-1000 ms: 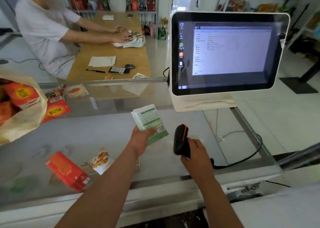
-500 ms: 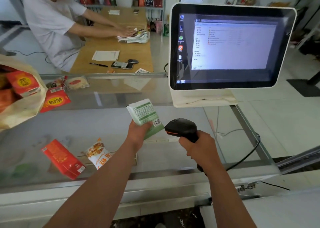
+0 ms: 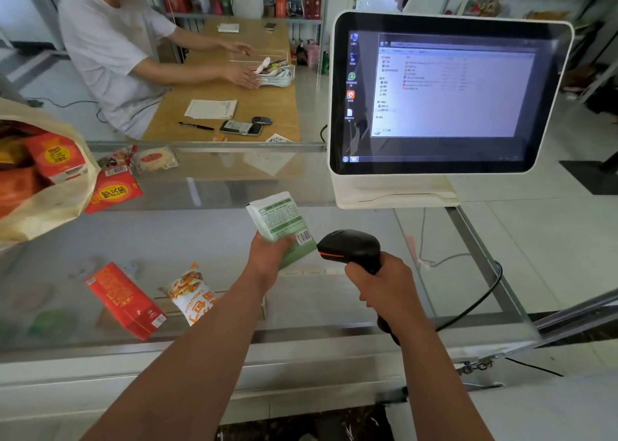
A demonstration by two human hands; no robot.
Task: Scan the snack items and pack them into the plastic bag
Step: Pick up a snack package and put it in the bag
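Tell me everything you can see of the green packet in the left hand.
The green packet is a flat pouch, pale green and white, apparently plastic film. Its printed side faces the camera, with small text and a barcode near its lower right corner. The left hand grips its lower end, holding it tilted above the glass counter. The scanner in the right hand points at the barcode from close beside it.

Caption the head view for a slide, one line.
Left hand holds a green snack packet while right hand aims a black scanner at its barcode, over a glass counter.
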